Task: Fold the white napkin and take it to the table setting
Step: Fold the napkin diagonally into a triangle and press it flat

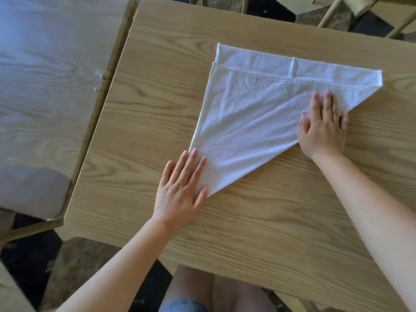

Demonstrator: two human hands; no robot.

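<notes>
The white napkin (252, 113) lies flat on the light wooden table (258, 221), folded into a rough triangle with a hemmed edge along the far side and a point toward me. My left hand (181, 190) rests flat, fingers spread, on the napkin's near point. My right hand (324, 127) presses flat on the diagonal fold near the right corner. Neither hand grips the cloth.
A second wooden table (45, 82) stands at the left, separated by a narrow gap. Chair legs (328, 12) show beyond the far edge at the upper right. My knees (213, 291) are below the table's near edge.
</notes>
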